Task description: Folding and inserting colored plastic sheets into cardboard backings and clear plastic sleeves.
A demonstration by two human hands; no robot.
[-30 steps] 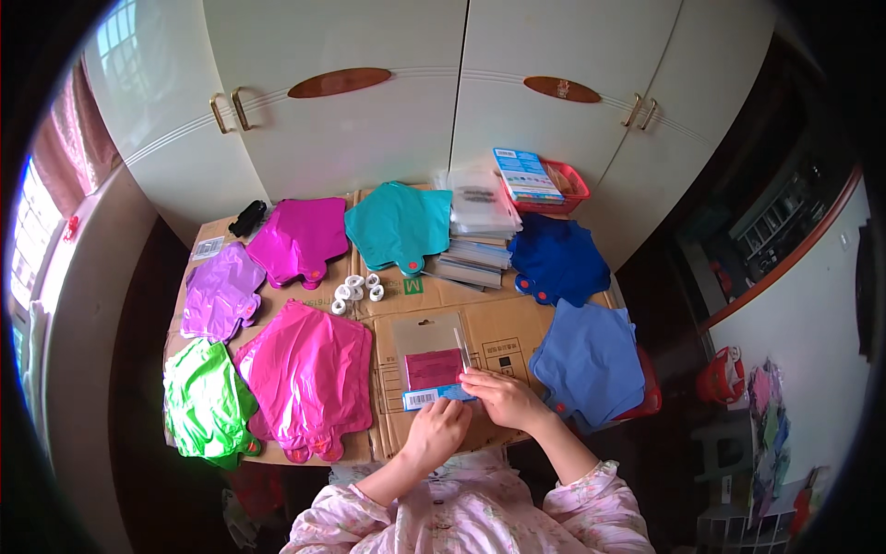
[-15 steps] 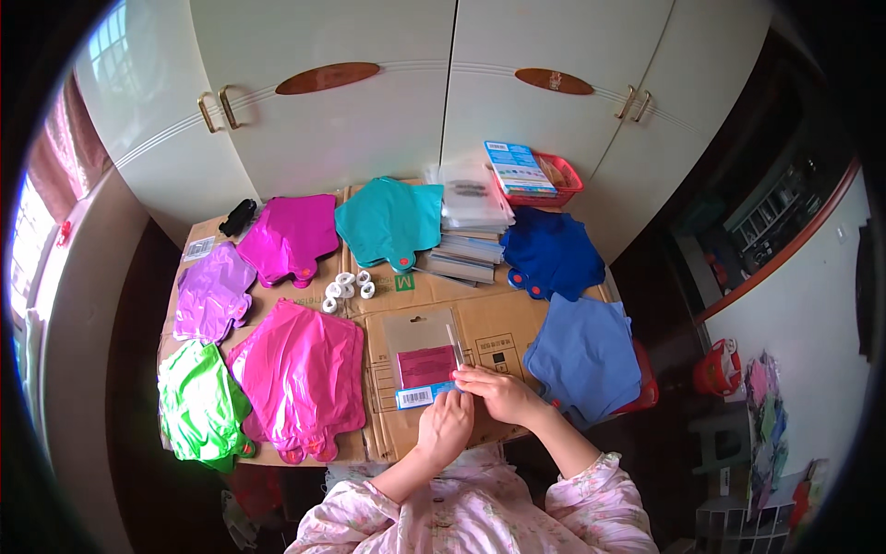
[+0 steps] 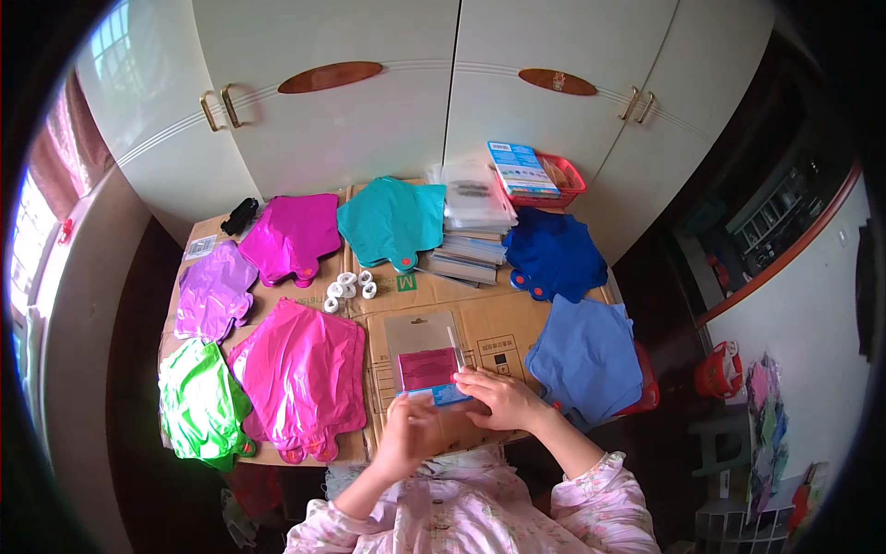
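In front of me lies a clear packet (image 3: 420, 334) with a grey panel, a hanging hole and a blue strip at its lower end. A folded magenta foil piece (image 3: 428, 367) shows in its middle. Along its right edge runs a thin white stick or straw (image 3: 452, 343). My right hand (image 3: 503, 399) rests over the packet's lower right edge, fingers stretched out, the thumb apart below. My left hand (image 3: 406, 434) is at the packet's lower left corner; its fingers are smeared by motion, so their grip is unclear.
Foil stacks ring the cardboard-covered table: pink (image 3: 300, 379), green (image 3: 201, 402), lilac (image 3: 214, 294), magenta (image 3: 291, 235), teal (image 3: 392, 222), dark blue (image 3: 556, 254) and light blue (image 3: 588, 355). White rolls (image 3: 347, 284) sit near clear packets (image 3: 469, 196). A red basket (image 3: 574, 185) stands behind.
My left hand has moved left along the packet's lower end, away from my right hand, uncovering more of the blue strip. The right hand stays at the right edge.
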